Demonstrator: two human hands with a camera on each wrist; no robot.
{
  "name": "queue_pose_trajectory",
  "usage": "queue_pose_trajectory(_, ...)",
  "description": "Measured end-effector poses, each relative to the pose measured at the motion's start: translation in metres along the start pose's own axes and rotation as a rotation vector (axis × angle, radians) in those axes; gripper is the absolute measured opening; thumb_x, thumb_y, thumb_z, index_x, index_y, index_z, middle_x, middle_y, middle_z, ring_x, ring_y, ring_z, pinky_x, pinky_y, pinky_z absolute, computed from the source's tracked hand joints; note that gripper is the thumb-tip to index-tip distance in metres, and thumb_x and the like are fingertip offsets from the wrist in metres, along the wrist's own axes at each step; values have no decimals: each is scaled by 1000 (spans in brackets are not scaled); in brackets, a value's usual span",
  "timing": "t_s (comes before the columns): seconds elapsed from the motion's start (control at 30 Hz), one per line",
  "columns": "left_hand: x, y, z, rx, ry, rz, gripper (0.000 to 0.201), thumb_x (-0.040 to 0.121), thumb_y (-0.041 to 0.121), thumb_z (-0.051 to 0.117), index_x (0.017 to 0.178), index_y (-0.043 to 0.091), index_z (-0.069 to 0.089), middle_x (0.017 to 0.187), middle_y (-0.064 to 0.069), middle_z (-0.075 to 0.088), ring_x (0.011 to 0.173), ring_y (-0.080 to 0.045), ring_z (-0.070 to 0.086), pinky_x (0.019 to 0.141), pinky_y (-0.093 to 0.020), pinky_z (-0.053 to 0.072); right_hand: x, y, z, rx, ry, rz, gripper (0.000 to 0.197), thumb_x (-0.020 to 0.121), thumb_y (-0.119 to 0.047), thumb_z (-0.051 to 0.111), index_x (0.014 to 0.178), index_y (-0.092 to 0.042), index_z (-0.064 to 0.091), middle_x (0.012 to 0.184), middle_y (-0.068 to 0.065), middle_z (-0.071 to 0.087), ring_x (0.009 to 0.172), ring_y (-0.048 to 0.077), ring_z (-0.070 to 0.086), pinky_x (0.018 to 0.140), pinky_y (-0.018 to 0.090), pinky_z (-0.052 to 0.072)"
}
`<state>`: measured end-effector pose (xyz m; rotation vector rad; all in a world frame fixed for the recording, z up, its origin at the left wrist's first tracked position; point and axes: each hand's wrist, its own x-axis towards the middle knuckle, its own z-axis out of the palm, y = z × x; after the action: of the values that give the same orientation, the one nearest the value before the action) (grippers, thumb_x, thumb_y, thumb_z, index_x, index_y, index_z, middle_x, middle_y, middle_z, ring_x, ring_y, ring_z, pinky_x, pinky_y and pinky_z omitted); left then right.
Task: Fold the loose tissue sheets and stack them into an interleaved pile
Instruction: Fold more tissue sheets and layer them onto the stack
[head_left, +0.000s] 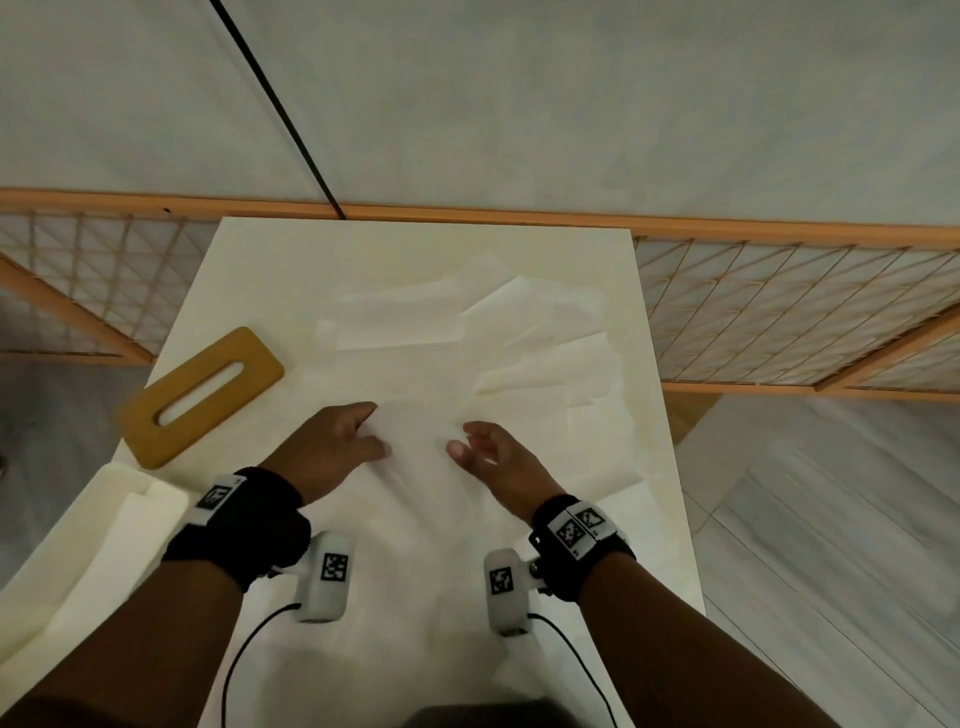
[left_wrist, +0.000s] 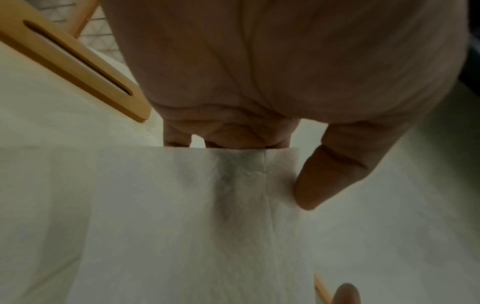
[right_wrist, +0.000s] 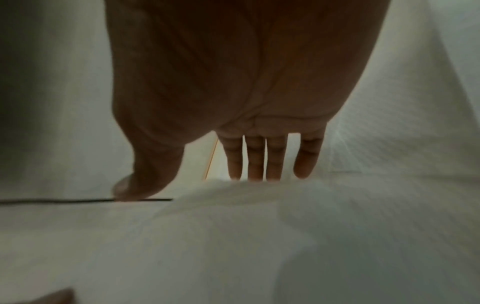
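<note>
White thin tissue sheet lies nearest me on the pale table; my left hand pinches its edge, my right hand rests loosely uncurled on it. Beyond it, loose unfolded sheets remain; no pile yet.

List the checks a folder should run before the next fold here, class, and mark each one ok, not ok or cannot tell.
1. Left hand has the sheet: ok; the left wrist view shows fingers behind its edge and the thumb in front.
2. Right hand has the sheet: cannot tell; its fingers are straight, tips hidden behind a raised hump of tissue.
3. Sheet lies flat: not ok; it humps up by the right hand.
4. Loose sheets squared up: not ok; they overlap at odd angles at the far right.
5. Wooden lid off the sheet being folded: ok; it lies to the left.
6. Neat interleaved pile begun: cannot tell.
</note>
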<state>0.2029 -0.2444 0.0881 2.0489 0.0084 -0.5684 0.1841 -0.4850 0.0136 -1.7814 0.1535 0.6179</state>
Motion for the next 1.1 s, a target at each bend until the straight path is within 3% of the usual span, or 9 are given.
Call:
queue_pose_trajectory(0.1,1,2,-6,-304,-9,20,32,79,15,69,110,7,71,104,-11,76,96,-24,72,86,-35,56,4,-5,1,186,-117,54,85,63,-70,76,134,-26,58,121,-3,70,110,13,66,97,33,51)
queue_pose_trajectory(0.2,9,-1,-16,-400,39,19,29,83,11,73,110,2,69,102,-18,74,88,-29,71,75,-32,57,3,-8,-1,351,-186,90,62,75,-34,87,128,-13,65,122,9,71,111,27,69,100,44,54)
queue_pose_trajectory(0.27,14,-12,-24,-462,91,-24,22,87,8,72,107,2,69,100,-17,75,86,-29,70,73,-31,56,0,-12,-4,504,-171,117,47,85,-14,78,129,-5,63,119,13,72,101,24,73,87,36,60)
queue_pose_trajectory(0.4,21,-39,-28,-594,172,-139,26,87,16,76,110,7,71,111,-21,72,95,-34,68,89,-48,54,-2,-12,-5,735,-83,151,55,85,-34,78,131,-8,64,129,17,67,116,33,67,101,49,53)
queue_pose_trajectory(0.53,20,-63,-17,-715,198,-241,20,92,11,69,110,4,70,112,-23,71,94,-37,68,85,-47,55,-3,-19,3,620,-94,208,33,95,-20,67,123,-3,65,104,11,76,85,23,75,66,31,60)
queue_pose_trajectory(0.67,14,-77,-14,-698,131,-265,18,95,9,64,113,12,67,110,-15,74,101,-33,71,92,-47,55,5,-18,9,471,1,227,32,92,-19,72,123,-10,67,103,1,77,89,15,73,70,27,60)
queue_pose_trajectory(0.8,10,-87,-20,-582,38,-215,22,96,3,62,116,8,66,110,-17,74,106,-34,70,96,-49,53,7,-13,14,475,-7,254,35,93,-28,70,122,-9,67,117,11,74,107,28,71,90,43,59)
queue_pose_trajectory(1.0,11,-95,-32,-452,-21,-202,26,90,13,73,109,-3,66,113,-33,66,105,-45,65,99,-61,47,3,-14,15,572,23,254,33,97,-15,64,124,3,63,111,18,74,89,28,74,70,35,61)
queue_pose_trajectory(1.1,10,-95,-33,-453,-28,-203,21,91,6,69,107,-8,65,111,-31,68,105,-44,66,97,-55,51,-2,-12,11,527,-28,270,32,99,-18,61,124,1,64,111,19,72,91,28,71,71,37,62)
